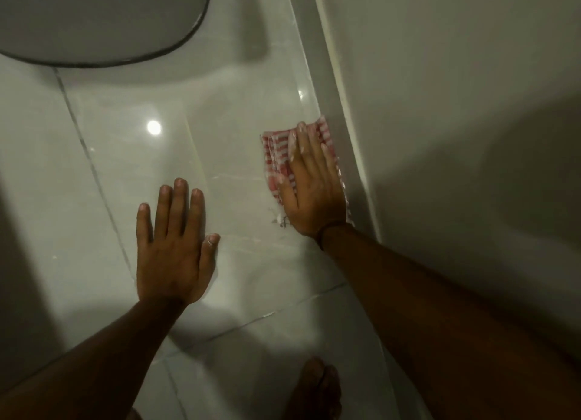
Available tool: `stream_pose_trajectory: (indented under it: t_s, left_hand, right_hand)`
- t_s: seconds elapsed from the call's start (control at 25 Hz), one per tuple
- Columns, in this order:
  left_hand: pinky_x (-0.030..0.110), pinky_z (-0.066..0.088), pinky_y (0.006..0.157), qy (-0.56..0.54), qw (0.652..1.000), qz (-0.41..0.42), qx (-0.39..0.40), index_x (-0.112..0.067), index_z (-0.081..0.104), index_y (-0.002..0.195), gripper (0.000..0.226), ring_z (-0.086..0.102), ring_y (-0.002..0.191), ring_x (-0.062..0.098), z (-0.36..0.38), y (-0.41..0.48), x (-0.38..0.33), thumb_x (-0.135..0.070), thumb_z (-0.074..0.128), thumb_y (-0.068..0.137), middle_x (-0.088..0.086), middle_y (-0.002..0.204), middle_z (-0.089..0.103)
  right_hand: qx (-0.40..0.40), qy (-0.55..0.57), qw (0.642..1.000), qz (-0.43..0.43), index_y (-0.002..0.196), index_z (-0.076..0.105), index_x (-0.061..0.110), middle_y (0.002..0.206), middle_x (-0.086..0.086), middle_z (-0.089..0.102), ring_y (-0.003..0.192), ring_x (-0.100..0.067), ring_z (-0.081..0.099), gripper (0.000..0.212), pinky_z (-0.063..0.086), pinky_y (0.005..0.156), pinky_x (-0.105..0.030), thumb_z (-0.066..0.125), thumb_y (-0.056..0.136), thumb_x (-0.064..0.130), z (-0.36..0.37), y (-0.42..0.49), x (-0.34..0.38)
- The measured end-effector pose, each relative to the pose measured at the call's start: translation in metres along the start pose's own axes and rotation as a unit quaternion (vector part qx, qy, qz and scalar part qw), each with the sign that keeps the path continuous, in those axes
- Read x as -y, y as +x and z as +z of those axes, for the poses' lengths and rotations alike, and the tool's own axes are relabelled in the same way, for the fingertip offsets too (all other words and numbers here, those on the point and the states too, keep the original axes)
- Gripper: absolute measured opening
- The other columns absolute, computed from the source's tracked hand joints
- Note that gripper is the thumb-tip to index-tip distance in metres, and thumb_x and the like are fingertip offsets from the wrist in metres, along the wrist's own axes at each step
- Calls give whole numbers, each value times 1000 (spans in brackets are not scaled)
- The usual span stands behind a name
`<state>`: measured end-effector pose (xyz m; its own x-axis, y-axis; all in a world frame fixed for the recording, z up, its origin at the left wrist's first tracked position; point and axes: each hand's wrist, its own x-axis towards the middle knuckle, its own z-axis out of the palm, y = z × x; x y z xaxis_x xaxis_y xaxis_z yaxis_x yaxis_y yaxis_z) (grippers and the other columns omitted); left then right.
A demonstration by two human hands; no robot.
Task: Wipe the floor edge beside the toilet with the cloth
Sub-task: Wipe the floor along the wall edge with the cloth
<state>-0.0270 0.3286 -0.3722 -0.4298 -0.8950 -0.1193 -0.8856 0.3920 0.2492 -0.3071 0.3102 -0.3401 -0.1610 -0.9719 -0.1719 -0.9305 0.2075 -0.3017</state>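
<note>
A red-and-white striped cloth (pixel 276 150) lies flat on the glossy floor tile, against the skirting (pixel 338 111) at the foot of the right wall. My right hand (pixel 309 183) presses down on the cloth with fingers stretched out, covering most of it. My left hand (pixel 174 243) rests flat on the bare tile to the left, fingers spread, holding nothing. The toilet (pixel 94 17) shows as a grey rounded lid at the top left. A small patch of white residue (pixel 279 220) sits on the tile just left of my right wrist.
The wall (pixel 456 105) runs along the whole right side. Dark grout lines (pixel 91 164) cross the pale tiles. My bare foot (pixel 317 388) stands at the bottom edge. A ceiling light reflects as a bright spot (pixel 153 127) on the floor.
</note>
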Motion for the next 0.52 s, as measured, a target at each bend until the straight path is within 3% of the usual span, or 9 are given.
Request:
stream_pose_trajectory:
  t_s: [0.32, 0.52]
  left_hand:
    - [61, 7, 138, 0, 1000, 6, -9, -12, 14, 175, 78, 4, 173, 34, 3, -3, 2, -49, 28, 109, 16, 186, 8]
    - [61, 6, 139, -5, 1000, 7, -14, -12, 12, 175, 78, 3, 173, 34, 5, -4, 2, -52, 22, 109, 15, 186, 5]
  right_hand:
    - [0, -22, 1000, 8, 162, 31, 3, 175, -16, 22, 166, -33, 6, 75, 15, 135, -54, 54, 101, 42, 23, -170, -26]
    - [56, -64, 996, 25, 157, 38, -1, 176, -14, 18, 163, -43, 18, 70, 27, 128, -63, 40, 104, 44, 33, -285, -41]
